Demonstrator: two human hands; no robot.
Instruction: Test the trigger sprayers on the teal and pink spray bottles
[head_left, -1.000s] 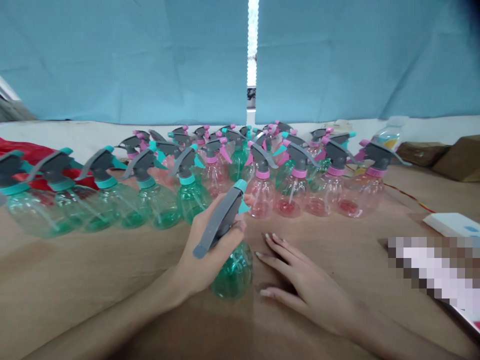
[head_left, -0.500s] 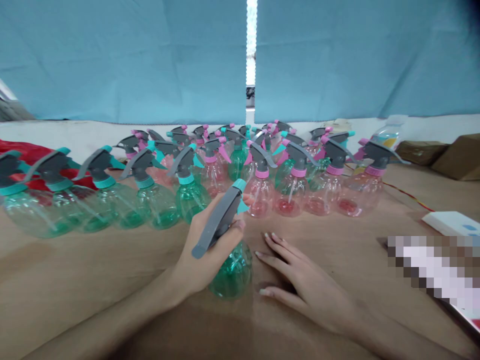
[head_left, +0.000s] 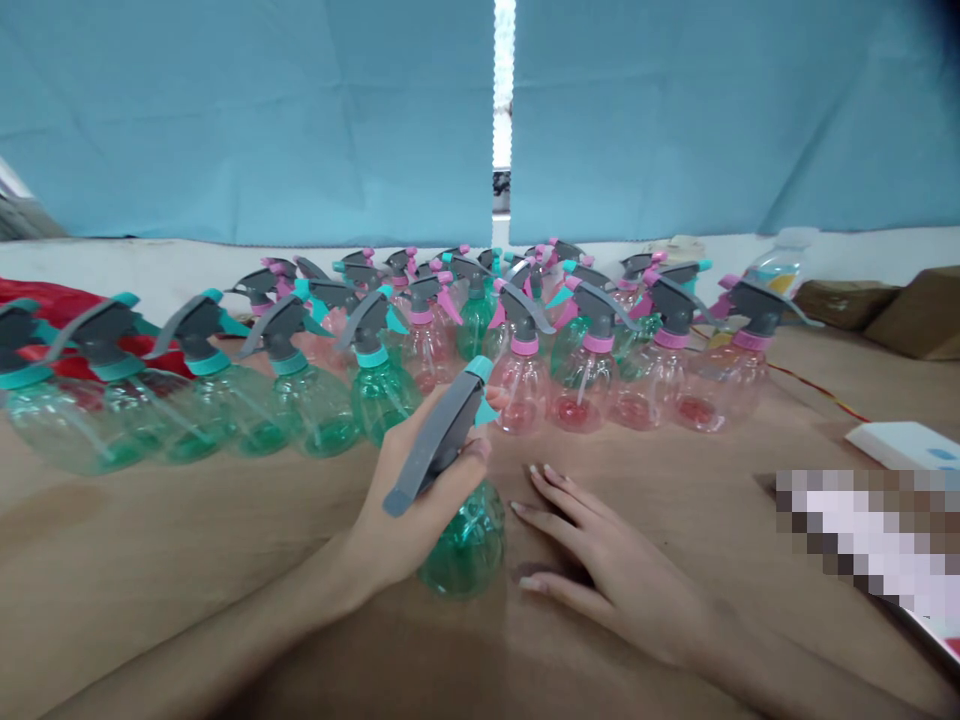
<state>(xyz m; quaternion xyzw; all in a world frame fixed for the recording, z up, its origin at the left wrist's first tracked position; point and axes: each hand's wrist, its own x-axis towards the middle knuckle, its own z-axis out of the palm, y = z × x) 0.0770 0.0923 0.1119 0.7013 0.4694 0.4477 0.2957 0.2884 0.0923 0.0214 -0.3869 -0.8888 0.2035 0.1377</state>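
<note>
My left hand (head_left: 416, 505) is wrapped round the neck of a green spray bottle (head_left: 466, 550), whose grey and teal trigger head rises above the fingers. The bottle stands on the brown table (head_left: 315, 620), and its collar is hidden by the hand. To its right, my right hand (head_left: 600, 560) lies flat with fingers spread, holding nothing and apart from the bottle. Just behind are a green spray bottle (head_left: 379, 400) with a teal collar and a pink spray bottle (head_left: 519, 390) with a pink collar.
Several green spray bottles (head_left: 319, 410) line the left, several pink ones (head_left: 581, 390) the right, with more behind. Red plastic (head_left: 52, 300) lies at far left. On the right are a white box (head_left: 904, 445), a cable (head_left: 817, 390), a pixelated object (head_left: 862, 530) and brown cartons (head_left: 922, 315).
</note>
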